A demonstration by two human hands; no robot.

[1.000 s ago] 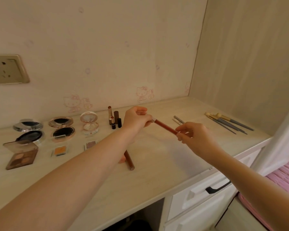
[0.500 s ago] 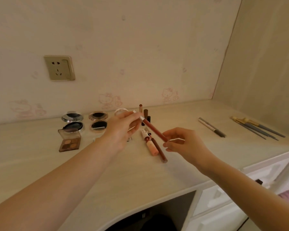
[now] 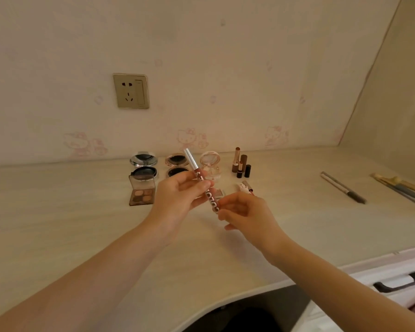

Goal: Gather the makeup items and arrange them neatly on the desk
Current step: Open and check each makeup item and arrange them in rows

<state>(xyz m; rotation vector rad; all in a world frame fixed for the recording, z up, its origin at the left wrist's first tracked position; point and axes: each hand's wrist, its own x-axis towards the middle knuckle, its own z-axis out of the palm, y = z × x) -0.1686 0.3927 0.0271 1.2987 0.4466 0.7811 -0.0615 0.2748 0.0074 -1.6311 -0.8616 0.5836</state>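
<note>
A reddish-brown pencil (image 3: pixel 200 178) with a silver cap is held above the desk (image 3: pixel 58 224), tilted with the cap pointing up and away. My left hand (image 3: pixel 177 200) pinches its middle and my right hand (image 3: pixel 244 212) grips its lower end. Behind my hands lie round compacts (image 3: pixel 143 160) (image 3: pixel 176 160) (image 3: pixel 210 160), an open eyeshadow palette (image 3: pixel 141 191) and three upright lipsticks (image 3: pixel 241 164). A small white-capped tube (image 3: pixel 243 188) lies partly hidden behind my right hand.
A grey pencil (image 3: pixel 343 187) and a bundle of brushes (image 3: pixel 403 188) lie on the desk at the right. A wall socket (image 3: pixel 131 91) sits above the compacts. A drawer handle (image 3: pixel 397 282) shows below the desk edge at the lower right.
The pencil has tilted more upright, cap raised, and both hands have drawn closer together on it. The camera has turned left and tipped up, so the items sit nearer the centre.
</note>
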